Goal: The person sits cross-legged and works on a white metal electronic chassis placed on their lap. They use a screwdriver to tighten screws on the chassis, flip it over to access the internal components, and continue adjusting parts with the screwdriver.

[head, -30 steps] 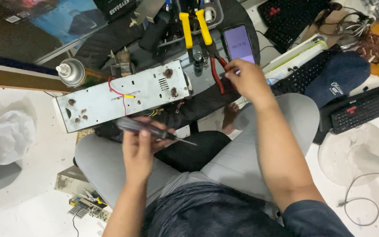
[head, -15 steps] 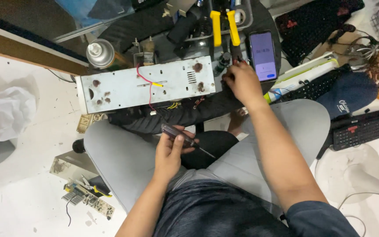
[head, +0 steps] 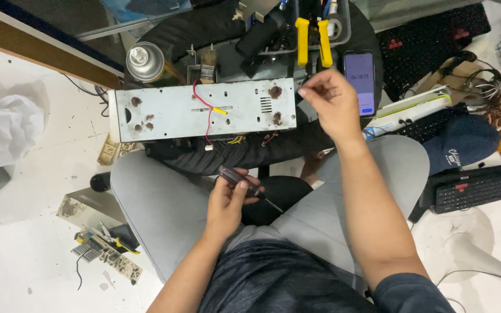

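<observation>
The left hand (head: 227, 203) gripped a screwdriver (head: 244, 186) while right-hand fingers (head: 311, 87) pinched something tiny beside the still-closed metal chassis (head: 204, 110).

left hand (head: 227, 203): grips screwdriver (head: 240, 181) | right hand (head: 333, 104): beside metal chassis (head: 204, 110)

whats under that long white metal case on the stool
Under the white metal case, red and yellow wires hang out along its near edge over the black padded seat. The case covers whatever else lies beneath.

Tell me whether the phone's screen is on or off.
On: the phone beside the right hand shows a lit purple-blue screen.
</observation>
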